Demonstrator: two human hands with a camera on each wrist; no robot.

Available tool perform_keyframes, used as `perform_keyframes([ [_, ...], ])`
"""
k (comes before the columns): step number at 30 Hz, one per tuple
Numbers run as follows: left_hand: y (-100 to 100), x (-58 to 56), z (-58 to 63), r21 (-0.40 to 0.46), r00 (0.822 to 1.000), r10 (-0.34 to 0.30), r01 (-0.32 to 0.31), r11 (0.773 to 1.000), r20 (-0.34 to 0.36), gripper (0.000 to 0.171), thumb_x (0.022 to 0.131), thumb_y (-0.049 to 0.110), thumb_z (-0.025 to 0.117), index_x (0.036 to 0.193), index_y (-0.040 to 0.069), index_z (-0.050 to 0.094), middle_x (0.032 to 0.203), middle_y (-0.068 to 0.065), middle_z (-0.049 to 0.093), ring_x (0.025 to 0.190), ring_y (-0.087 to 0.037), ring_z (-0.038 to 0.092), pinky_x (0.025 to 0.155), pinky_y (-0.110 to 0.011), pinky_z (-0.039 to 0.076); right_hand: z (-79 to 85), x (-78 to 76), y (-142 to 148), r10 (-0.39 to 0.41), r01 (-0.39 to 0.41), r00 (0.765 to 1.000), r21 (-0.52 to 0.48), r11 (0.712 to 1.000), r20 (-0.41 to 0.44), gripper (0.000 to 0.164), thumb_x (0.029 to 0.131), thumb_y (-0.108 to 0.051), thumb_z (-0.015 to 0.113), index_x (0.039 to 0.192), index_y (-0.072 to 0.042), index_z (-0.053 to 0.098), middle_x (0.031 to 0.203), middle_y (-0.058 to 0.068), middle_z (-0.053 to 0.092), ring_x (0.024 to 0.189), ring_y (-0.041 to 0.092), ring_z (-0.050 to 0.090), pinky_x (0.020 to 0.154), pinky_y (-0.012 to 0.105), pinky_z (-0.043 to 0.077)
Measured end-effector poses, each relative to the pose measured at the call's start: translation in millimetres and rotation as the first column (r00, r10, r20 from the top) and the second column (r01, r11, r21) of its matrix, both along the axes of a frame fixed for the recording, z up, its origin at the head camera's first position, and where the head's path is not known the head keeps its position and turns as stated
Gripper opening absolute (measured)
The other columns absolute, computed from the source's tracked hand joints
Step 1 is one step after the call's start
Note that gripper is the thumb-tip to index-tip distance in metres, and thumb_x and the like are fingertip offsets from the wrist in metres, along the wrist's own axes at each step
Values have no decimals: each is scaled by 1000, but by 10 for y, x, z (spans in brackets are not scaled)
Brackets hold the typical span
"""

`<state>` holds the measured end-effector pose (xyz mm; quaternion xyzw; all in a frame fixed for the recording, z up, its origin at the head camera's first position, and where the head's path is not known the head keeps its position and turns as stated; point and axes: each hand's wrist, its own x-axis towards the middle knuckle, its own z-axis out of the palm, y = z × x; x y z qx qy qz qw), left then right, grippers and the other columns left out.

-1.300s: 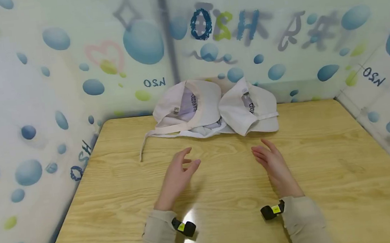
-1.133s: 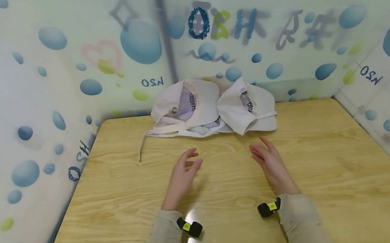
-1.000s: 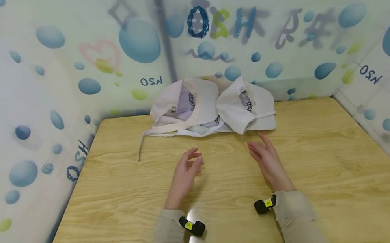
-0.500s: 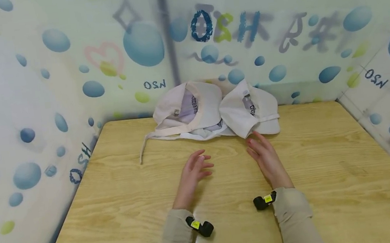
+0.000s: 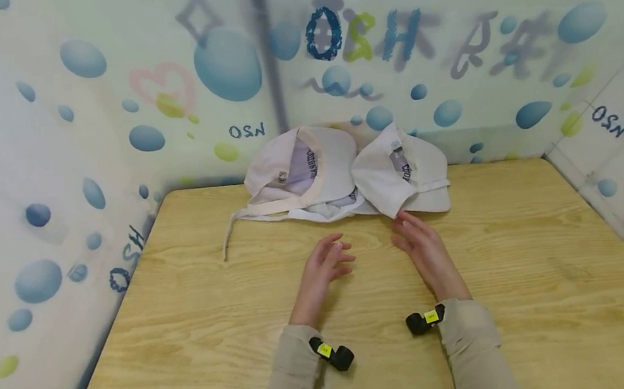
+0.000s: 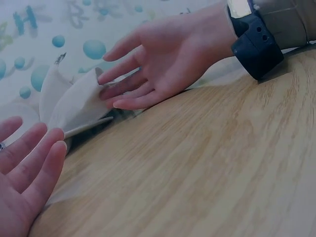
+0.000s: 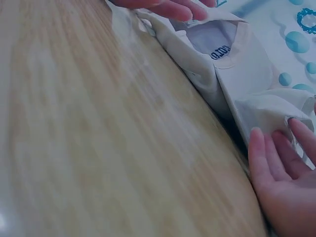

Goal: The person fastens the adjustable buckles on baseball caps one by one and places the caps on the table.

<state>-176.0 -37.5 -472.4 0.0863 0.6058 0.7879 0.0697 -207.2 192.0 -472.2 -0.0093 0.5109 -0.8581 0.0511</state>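
Pale caps lie together at the back of the wooden table. The left cap shows its lilac inside, and a strap trails from the pile. Leaning on it, the right cap has its opening turned up, with dark lettering inside. My right hand has extended fingers at the right cap's lower front edge; the right wrist view puts the fingertips against or just beside the fabric. Further left, my left hand is over the table in front of the caps, its fingers loosely spread and holding nothing.
The table stands against walls covered with printed fabric of blue bubbles and letters. A thin strap hangs from the caps toward the left on the tabletop. Black wrist cameras sit on both sleeves.
My left hand has shifted to the right across the table. My right hand has moved slightly forward, bringing its fingertips to the right cap's edge. The caps lie as before.
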Motion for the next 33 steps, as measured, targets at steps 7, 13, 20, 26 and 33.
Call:
perform_keyframes([
  [7,54,-15,108,-27,998,-61,62,998,25,50,91,35,48,129,3,39,118,-23,50,102,-39,52,83,-48,44,7,10,-38,34,-35,999,-122,992,-9,47,94,-14,45,138,-5,28,127,6,41,129,34,20,101,42,28],
  [13,68,33,231,-62,998,-63,62,996,1,49,93,32,46,130,0,37,118,-25,49,102,-41,51,83,-49,44,42,14,-85,46,-48,999,-147,988,-18,48,95,-14,44,138,-6,26,128,9,41,127,31,26,101,44,27],
  [20,77,41,254,-69,998,-64,63,996,-12,46,94,31,45,129,1,39,117,-24,50,101,-41,52,82,-48,45,82,-9,-113,108,-108,994,-77,991,-11,51,94,-16,45,140,-8,23,140,20,26,128,34,24,102,47,24],
  [26,93,44,250,-67,996,-86,86,994,2,44,94,28,45,128,2,39,117,-24,51,102,-41,51,84,-48,44,110,-70,-181,51,-53,998,68,996,32,48,93,-17,48,135,-2,31,137,20,31,123,31,35,98,44,32],
  [33,76,43,258,-58,997,-77,76,995,-4,45,94,28,46,129,1,38,116,-25,50,103,-44,49,84,-50,43,101,-108,-264,-71,65,997,157,985,31,44,91,-15,52,126,8,40,127,21,44,118,31,40,93,38,39],
])
